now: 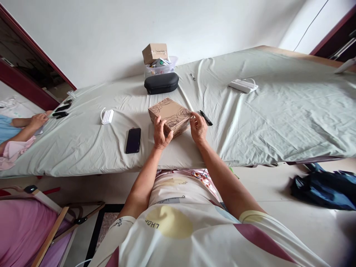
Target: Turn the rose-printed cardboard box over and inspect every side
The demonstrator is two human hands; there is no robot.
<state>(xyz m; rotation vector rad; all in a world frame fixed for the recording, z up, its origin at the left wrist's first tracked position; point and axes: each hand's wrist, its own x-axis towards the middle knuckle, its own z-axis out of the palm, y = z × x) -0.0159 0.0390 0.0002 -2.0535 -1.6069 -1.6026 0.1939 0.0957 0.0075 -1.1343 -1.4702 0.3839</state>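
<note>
A brown cardboard box (169, 111) with black scribbled loops on its top and sides rests on the cloth in front of me. My left hand (162, 134) grips its near left side, with fingers on the top edge and the thumb at the front corner. At the right corner, my right hand (198, 127) has its fingers bent and pinched against the box's edge. Just beyond that hand lies a black marker (206, 118). A black smartphone (133, 140) lies to the left of the box, its screen dark.
Behind the box sit a black zip case (161, 83), a plastic basket (167, 68) and another carton (154, 53). White power banks lie left (107, 116) and right (242, 85). A small pen (193, 76) lies farther back. Another person's hands (39, 120) rest at the left table edge.
</note>
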